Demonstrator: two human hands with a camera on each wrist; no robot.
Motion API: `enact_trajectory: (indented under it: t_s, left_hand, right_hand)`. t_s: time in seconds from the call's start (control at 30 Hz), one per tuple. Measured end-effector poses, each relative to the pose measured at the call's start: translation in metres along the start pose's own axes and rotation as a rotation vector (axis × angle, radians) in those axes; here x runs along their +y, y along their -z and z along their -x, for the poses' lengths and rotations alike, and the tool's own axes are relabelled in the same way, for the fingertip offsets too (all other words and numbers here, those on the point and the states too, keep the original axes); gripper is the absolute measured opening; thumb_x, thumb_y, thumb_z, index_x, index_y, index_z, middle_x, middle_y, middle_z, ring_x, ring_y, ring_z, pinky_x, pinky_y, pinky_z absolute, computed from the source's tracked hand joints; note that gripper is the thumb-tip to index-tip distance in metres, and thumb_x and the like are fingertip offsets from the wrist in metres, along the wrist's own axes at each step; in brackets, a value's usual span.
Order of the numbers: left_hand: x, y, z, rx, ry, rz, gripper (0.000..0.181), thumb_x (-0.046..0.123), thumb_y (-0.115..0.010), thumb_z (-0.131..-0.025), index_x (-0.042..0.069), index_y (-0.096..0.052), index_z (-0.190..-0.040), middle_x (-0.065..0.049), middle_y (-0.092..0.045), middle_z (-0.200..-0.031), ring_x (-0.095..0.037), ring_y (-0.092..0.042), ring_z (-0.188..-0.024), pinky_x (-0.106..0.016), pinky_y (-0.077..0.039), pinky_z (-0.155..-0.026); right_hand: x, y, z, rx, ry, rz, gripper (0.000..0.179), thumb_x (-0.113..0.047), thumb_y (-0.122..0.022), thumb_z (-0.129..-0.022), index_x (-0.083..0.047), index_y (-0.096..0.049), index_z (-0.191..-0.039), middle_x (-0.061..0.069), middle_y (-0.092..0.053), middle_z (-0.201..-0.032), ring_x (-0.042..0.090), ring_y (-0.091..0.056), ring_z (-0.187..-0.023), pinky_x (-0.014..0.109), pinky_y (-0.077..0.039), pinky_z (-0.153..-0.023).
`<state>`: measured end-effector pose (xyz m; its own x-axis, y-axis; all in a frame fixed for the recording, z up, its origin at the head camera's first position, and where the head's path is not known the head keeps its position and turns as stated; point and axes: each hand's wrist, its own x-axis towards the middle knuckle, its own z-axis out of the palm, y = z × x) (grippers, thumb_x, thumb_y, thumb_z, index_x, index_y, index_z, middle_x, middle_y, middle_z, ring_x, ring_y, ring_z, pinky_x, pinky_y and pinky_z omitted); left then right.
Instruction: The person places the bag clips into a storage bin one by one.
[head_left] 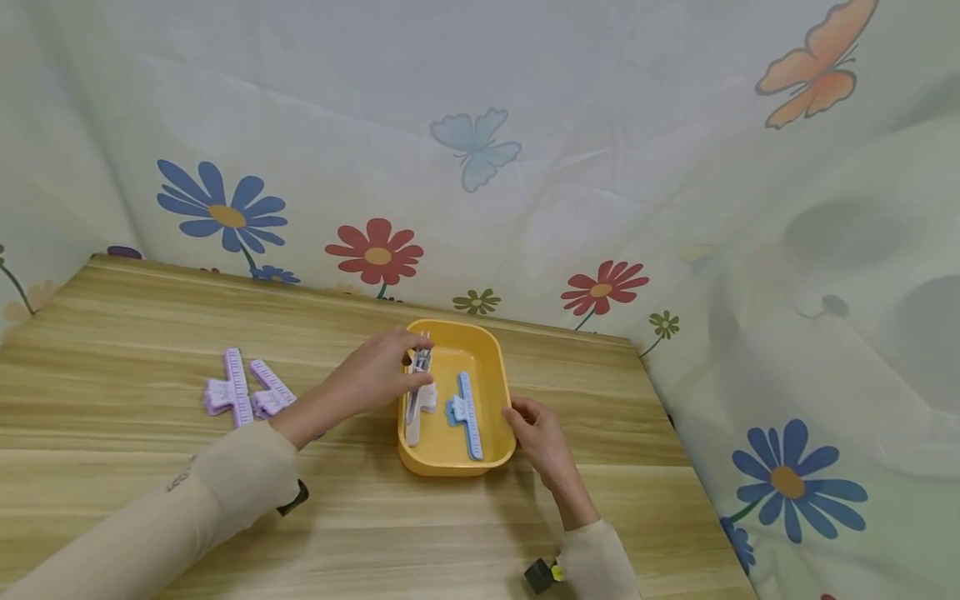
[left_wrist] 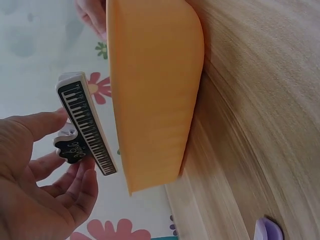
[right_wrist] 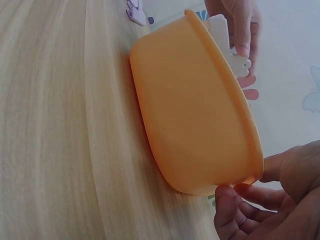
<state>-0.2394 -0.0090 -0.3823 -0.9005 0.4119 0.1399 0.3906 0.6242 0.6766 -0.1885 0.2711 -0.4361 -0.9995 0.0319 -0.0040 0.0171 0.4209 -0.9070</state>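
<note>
My left hand (head_left: 375,372) pinches a white clip (left_wrist: 91,131) with a black piano-key strip and a wavy black grip tab. In the head view it is over the left side of a yellow plastic tub (head_left: 448,471); the left wrist view shows it above the rim. A blue piano-key clip (head_left: 471,421) lies inside the tub, towards the right. My right hand (head_left: 542,439) grips the tub's right rim, thumb at the top edge and fingers curled against the outer wall (right_wrist: 195,110).
Two purple clips (head_left: 238,386) lie on the wooden table (head_left: 360,517) left of the tub, one partly behind my left forearm. A cloth (head_left: 570,167) printed with flowers and butterflies hangs behind the table and along its right side.
</note>
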Motion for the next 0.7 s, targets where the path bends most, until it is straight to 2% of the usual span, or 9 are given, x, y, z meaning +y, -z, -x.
enact_trajectory:
  t_s: [0.1, 0.4, 0.6, 0.7]
  left_hand:
    - [-0.002, -0.003, -0.003, -0.006, 0.004, -0.027, 0.053, 0.024, -0.082, -0.091, 0.006, -0.065, -0.138, -0.013, -0.061, -0.125, -0.027, -0.061, -0.101, -0.04, -0.056, -0.086]
    - [-0.004, -0.008, -0.005, -0.029, 0.039, -0.094, 0.054, 0.027, -0.083, -0.09, 0.005, -0.065, -0.136, -0.014, -0.061, -0.13, -0.03, -0.058, -0.113, -0.051, -0.051, -0.101]
    - [-0.005, -0.011, -0.005, -0.045, 0.082, -0.118, 0.055, 0.028, -0.084, -0.089, 0.006, -0.065, -0.137, -0.013, -0.061, -0.129, -0.03, -0.057, -0.113, -0.051, -0.051, -0.101]
    - [-0.006, -0.012, -0.006, -0.053, 0.079, -0.147, 0.055, 0.028, -0.084, -0.089, 0.006, -0.065, -0.136, -0.014, -0.06, -0.13, -0.03, -0.057, -0.113, -0.051, -0.051, -0.1]
  right_hand:
    - [0.001, 0.0, 0.0, 0.001, -0.006, 0.004, 0.03, -0.011, -0.061, -0.104, 0.008, -0.068, -0.125, 0.02, -0.07, -0.1, 0.02, -0.065, -0.08, 0.023, -0.054, -0.063]
    - [0.0, 0.0, 0.0, 0.002, -0.015, 0.019, 0.031, -0.013, -0.061, -0.104, 0.008, -0.067, -0.126, 0.02, -0.07, -0.102, 0.021, -0.065, -0.081, 0.024, -0.054, -0.063]
    - [-0.003, -0.001, 0.001, 0.0, -0.013, 0.019, 0.034, -0.013, -0.061, -0.104, 0.011, -0.065, -0.128, 0.023, -0.07, -0.104, 0.023, -0.066, -0.083, 0.024, -0.054, -0.063]
    - [-0.01, -0.001, 0.004, -0.005, -0.011, 0.025, 0.033, -0.008, -0.059, -0.105, 0.014, -0.063, -0.128, 0.028, -0.069, -0.105, 0.031, -0.067, -0.086, 0.026, -0.054, -0.064]
